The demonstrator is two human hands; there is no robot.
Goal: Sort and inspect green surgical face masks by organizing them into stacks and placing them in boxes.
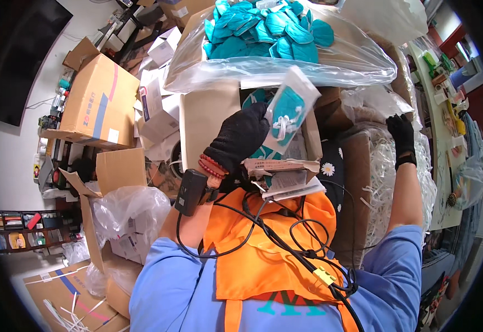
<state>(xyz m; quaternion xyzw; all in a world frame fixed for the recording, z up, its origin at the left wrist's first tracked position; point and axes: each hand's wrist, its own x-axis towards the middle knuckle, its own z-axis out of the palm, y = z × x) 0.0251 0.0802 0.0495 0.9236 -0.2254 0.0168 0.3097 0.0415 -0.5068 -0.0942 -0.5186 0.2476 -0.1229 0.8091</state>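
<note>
The grip of the left hand (241,134) is narrow, pinched on the left edge of a clear packet (293,110) with a teal mask inside. The packet lies just right of those fingers, above an open carton (209,130) — long axis near upright, top leaning right. The right hand (401,135), well apart, is beside white strips (386,185) — whether it holds anything, I cannot tell.

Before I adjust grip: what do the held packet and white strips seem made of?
The packet looks like thin plastic film, smooth and see-through over a teal item. The white strips look fairly dull, perhaps paper or plastic; loose curls leave that open.
</note>
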